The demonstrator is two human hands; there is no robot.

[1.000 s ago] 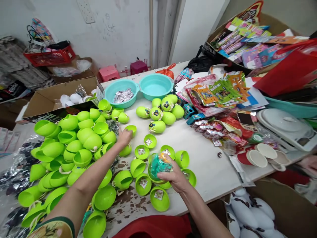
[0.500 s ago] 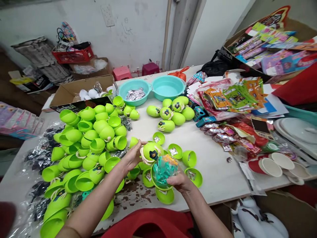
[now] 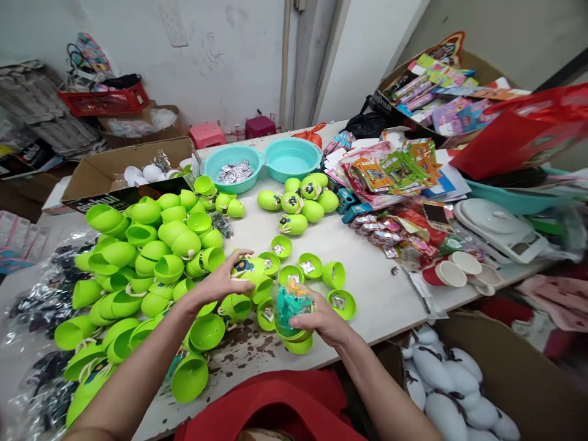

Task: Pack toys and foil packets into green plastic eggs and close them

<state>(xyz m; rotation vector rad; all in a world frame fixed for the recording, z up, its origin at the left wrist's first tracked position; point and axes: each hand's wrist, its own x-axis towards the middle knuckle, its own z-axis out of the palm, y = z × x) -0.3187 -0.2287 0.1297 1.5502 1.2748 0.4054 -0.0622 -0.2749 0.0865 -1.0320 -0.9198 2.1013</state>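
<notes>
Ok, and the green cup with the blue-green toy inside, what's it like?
The green cup is a shiny lime half of a plastic egg, round underneath, open side up. A teal toy with some orange, in clear wrap, bulges over its rim. The right hand grips it from the side. It is low over other green halves near the front edge of the white table; whether it rests on one is unclear. The left hand holds a green top beside it.

Single head-worn view, forward and down, close over the table.
</notes>
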